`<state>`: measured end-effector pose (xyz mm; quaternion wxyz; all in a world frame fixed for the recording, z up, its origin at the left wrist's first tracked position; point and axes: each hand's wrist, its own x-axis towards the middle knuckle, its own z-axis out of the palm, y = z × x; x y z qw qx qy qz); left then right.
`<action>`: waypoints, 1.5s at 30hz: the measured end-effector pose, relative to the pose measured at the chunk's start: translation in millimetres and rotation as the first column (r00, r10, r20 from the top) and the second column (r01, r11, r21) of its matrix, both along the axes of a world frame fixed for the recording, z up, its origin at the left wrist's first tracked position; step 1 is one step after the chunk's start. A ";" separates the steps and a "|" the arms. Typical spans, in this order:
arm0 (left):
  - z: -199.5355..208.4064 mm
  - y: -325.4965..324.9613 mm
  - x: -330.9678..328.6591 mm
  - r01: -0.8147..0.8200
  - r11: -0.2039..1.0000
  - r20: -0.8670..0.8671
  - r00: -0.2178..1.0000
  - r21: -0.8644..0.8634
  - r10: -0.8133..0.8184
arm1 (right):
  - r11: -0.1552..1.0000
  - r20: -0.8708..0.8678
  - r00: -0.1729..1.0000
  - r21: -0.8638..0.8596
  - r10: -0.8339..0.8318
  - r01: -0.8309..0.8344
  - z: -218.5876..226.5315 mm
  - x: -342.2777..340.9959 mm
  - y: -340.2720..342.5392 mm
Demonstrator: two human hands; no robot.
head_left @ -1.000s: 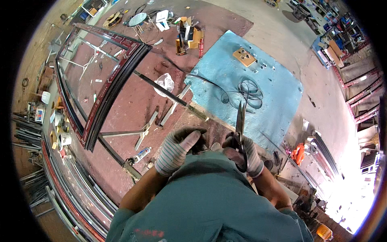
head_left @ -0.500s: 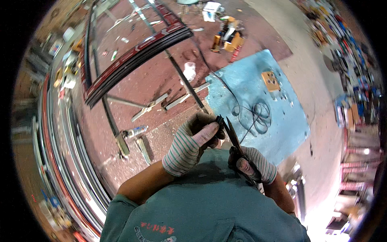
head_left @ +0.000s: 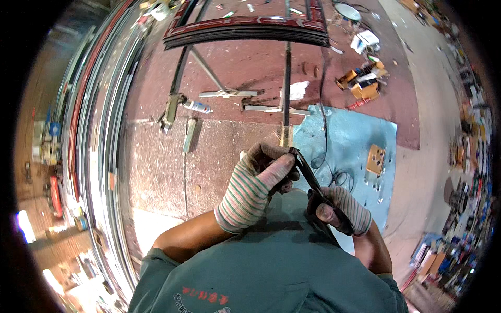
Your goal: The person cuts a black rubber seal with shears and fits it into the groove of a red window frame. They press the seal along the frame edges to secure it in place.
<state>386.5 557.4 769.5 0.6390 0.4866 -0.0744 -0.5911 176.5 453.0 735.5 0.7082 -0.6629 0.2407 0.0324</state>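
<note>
My left hand (head_left: 250, 190), in a striped knit glove with dark, soiled fingertips, pinches a small black piece (head_left: 293, 151) between thumb and forefinger. The shape of that piece is mostly hidden by the fingers. My right hand (head_left: 342, 208), gloved the same way, is wrapped round the dark handles of a pair of scissors (head_left: 310, 177). The blades point up and away from me, nearly together, with their tips at the black piece. Both hands are close together in front of my chest.
Ahead stands a dark red and black frame (head_left: 245, 35) on metal stands. Long metal profiles (head_left: 107, 130) lie along the left. On the right, a blue sheet (head_left: 360, 130) bears a coiled cable (head_left: 342, 179) and a wooden block (head_left: 375, 159). A spray can (head_left: 198, 106) lies on the floor.
The scissor blades, apart before, have come nearly together at the black piece. My view has turned left, so the frame and blue sheet appear farther right. Both hands keep their holds.
</note>
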 end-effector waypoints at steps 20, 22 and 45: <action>-11.5 60.6 -16.6 -0.316 0.946 0.021 0.948 -0.073 0.318 | 0.971 -0.116 0.967 0.110 0.226 -0.213 24.5 33.7 13.7; -8.4 63.2 -17.1 -0.305 0.950 0.008 0.952 -0.063 0.306 | 0.952 -0.140 0.943 0.080 0.303 -0.294 19.0 26.9 8.9; 1.1 52.3 -24.0 -0.260 0.961 -0.009 0.966 -0.093 0.260 | 0.981 -0.203 0.964 -0.055 0.171 -0.186 30.5 8.8 14.3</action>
